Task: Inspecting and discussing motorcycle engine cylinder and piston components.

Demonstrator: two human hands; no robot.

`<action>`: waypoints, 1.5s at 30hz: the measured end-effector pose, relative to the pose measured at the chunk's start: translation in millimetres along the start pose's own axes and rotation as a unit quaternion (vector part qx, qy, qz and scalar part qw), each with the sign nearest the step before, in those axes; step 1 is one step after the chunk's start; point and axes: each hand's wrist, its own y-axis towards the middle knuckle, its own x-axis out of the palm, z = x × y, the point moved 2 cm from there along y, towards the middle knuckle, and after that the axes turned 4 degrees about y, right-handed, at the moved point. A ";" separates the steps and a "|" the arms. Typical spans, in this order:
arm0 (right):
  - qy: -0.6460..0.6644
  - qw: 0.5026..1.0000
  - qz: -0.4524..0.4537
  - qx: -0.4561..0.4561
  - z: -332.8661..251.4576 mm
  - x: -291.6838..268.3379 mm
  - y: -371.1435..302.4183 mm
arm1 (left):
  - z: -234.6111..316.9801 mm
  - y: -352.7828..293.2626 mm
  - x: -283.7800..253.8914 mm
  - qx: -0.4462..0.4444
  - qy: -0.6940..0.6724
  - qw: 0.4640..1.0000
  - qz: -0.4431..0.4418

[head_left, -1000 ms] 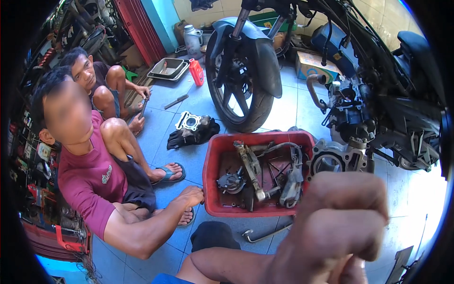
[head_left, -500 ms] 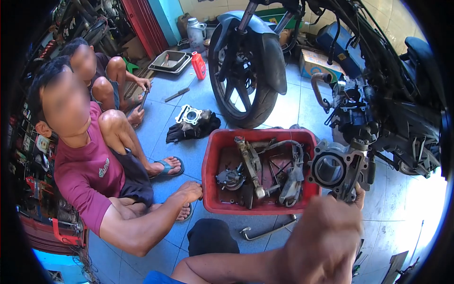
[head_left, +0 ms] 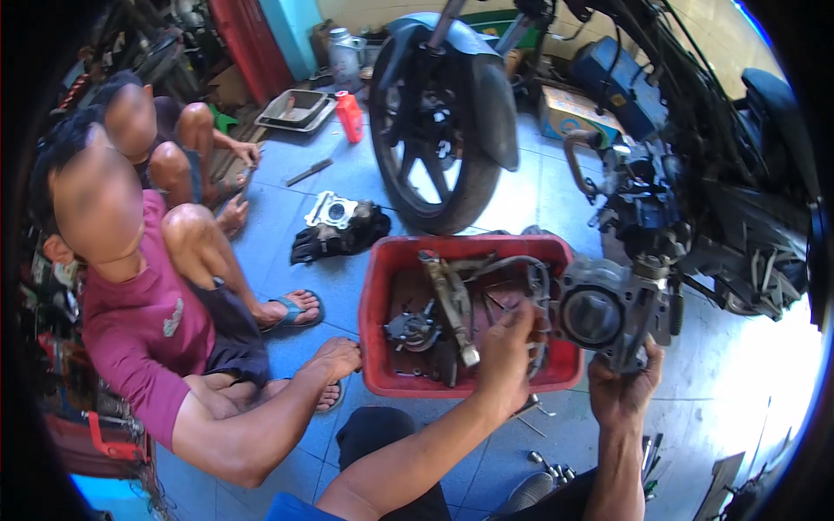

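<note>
A grey metal engine cylinder (head_left: 566, 300) with a wide round bore is held up just beyond the right end of the red tub (head_left: 368, 347). My right hand (head_left: 627, 375) grips it from below, fingers closed on its lower edge. Over the tub's right part is my left hand (head_left: 511, 346), its fingers loosely bent and apart, pointing toward the cylinder without visibly holding anything. Inside the tub lie a carburetor-like part (head_left: 413, 332), a long metal arm (head_left: 452, 304) and several other greasy parts, some covered by my left hand.
A co-worker in a maroon shirt (head_left: 143, 330) squats at left, one hand by the tub's rim; another person (head_left: 130, 122) sits behind. A motorcycle front wheel (head_left: 443, 148) stands beyond the tub, and an exposed engine (head_left: 647, 191) at right. A gasket on dark cloth (head_left: 339, 230) lies left of the wheel.
My left hand has moved up and left, from in front of the cylinder to above the tub. The right hand still holds the cylinder. The whole view has shifted slightly.
</note>
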 end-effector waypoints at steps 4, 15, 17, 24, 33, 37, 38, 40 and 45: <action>0.000 0.999 -0.006 0.033 3.9 -5.2 6.0 | 15.3 -2.5 -3.6 0.029 0.037 0.999 0.024; 0.010 0.997 -0.040 0.064 -2.8 -10.6 3.2 | 22.0 -13.8 5.9 0.027 0.058 0.998 -0.003; 0.029 0.996 -0.040 0.075 -2.5 -11.2 2.8 | 22.0 -15.6 7.7 0.041 0.065 0.997 0.001; 0.069 0.990 -0.071 0.100 -1.9 -17.8 7.7 | 22.5 -19.1 10.7 0.065 0.119 0.990 -0.026; 0.079 0.991 -0.065 0.089 -1.7 -12.9 6.3 | 24.7 -23.8 14.0 0.042 0.094 0.994 -0.033; 0.068 0.989 -0.084 0.105 3.0 -15.0 7.0 | 24.1 -23.9 11.3 0.031 0.081 0.996 -0.019; 0.067 0.988 -0.092 0.108 4.5 -14.5 6.4 | 24.7 -23.9 10.9 0.029 0.076 0.996 -0.019; 0.061 0.989 -0.087 0.106 5.0 -13.4 3.7 | 25.2 -23.9 11.8 0.022 0.079 0.997 -0.010; 0.035 0.992 -0.067 0.097 5.2 -11.0 2.2 | 26.1 -23.4 10.6 0.017 0.077 0.997 -0.014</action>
